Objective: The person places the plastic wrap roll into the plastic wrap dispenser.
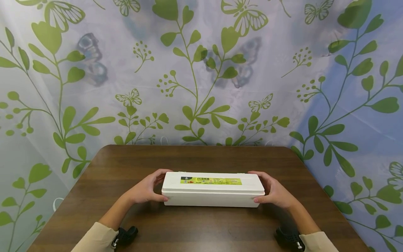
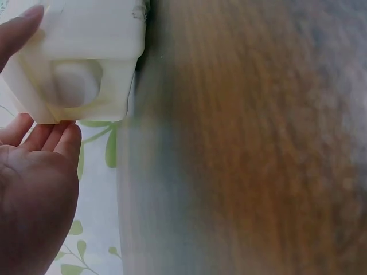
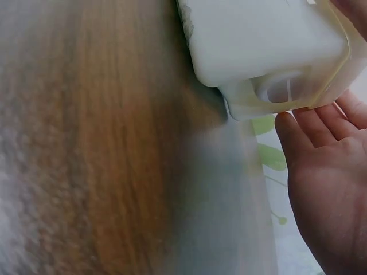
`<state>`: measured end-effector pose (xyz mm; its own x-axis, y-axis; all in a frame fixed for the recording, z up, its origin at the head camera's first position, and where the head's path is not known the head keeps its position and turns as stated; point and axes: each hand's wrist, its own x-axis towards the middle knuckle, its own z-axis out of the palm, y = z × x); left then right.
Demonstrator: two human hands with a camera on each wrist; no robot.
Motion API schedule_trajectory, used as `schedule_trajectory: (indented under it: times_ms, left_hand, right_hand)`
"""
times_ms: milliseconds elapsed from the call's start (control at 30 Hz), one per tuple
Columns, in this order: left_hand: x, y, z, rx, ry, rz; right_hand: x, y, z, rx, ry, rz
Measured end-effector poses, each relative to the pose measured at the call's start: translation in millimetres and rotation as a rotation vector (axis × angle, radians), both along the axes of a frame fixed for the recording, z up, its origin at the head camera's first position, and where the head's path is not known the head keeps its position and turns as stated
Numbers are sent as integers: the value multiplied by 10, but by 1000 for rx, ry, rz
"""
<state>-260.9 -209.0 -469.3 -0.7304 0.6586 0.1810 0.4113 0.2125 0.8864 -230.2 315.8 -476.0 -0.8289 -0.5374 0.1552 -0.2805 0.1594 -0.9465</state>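
Observation:
A long white cling film box [image 1: 211, 199] with a green and yellow label [image 1: 211, 181] on its lid lies crosswise in the middle of the head view. My left hand [image 1: 145, 188] grips its left end, thumb at the front and fingers round the back. At the opposite end my right hand [image 1: 277, 191] holds it the same way. Both wrist views show an opening in the box's end, with the round end of a roll [image 2: 77, 85] inside. Whether the box rests on the table or is slightly raised, I cannot tell.
The brown wooden table [image 1: 207, 227] has rounded far corners. Behind it hangs a pale curtain [image 1: 151, 105] printed with green leaves and butterflies. Black straps [image 1: 126, 235] sit on both wrists, by the beige sleeves [image 1: 96, 238].

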Motion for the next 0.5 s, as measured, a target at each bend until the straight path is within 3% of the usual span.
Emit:
schedule_trajectory:
  times_ms: [500]
  left_hand:
    - [14, 10, -40, 13, 14, -22]
  right_hand:
    - [61, -8, -41, -7, 12, -14]
